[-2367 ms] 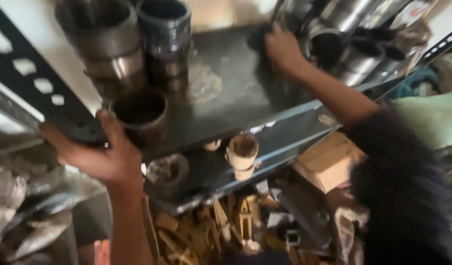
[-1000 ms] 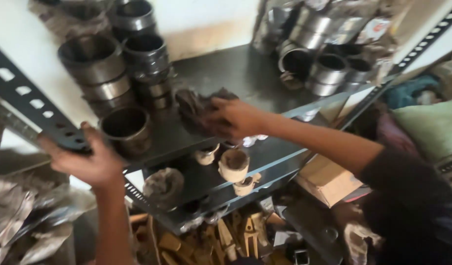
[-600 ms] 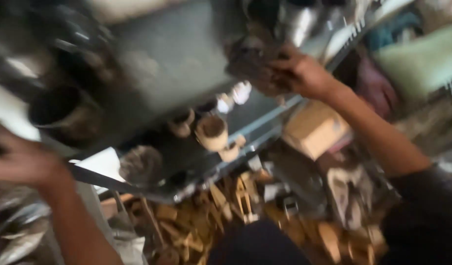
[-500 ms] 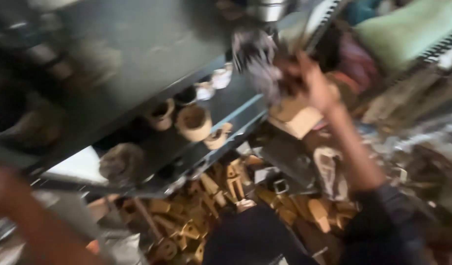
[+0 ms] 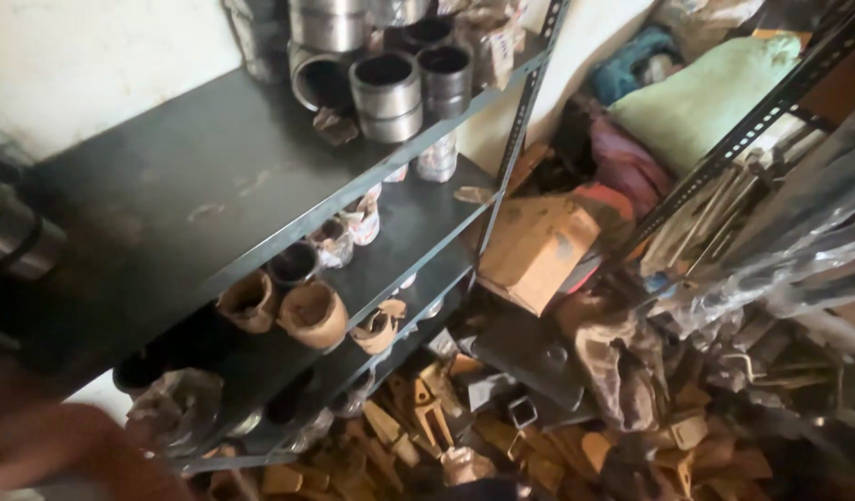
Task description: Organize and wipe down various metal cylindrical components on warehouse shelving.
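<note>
Gone from sight now is the right hand that held a dark rag over the shelf a moment ago, and the view has swung to the right; only a blurry bit of the left arm (image 5: 65, 455) shows at the bottom left corner, so I cannot tell if the left hand is open or closed, or if it holds anything; the top shelf (image 5: 186, 195) is dark, flat and mostly bare in the middle; a bunch of shiny metal rings (image 5: 385, 83) stands at its far end, some stacked on each other; on the shelf below (image 5: 409, 223) sit small rusty brown cups (image 5: 311, 314) lying on their sides, close together near the front edge; a cardboard box (image 5: 539, 249) leans just beside the shelf's post; under and near it the floor is piled with yellow-brown metal bits (image 5: 427, 422); a pale green cloth bundle (image 5: 715, 88) lies up on the right.
</note>
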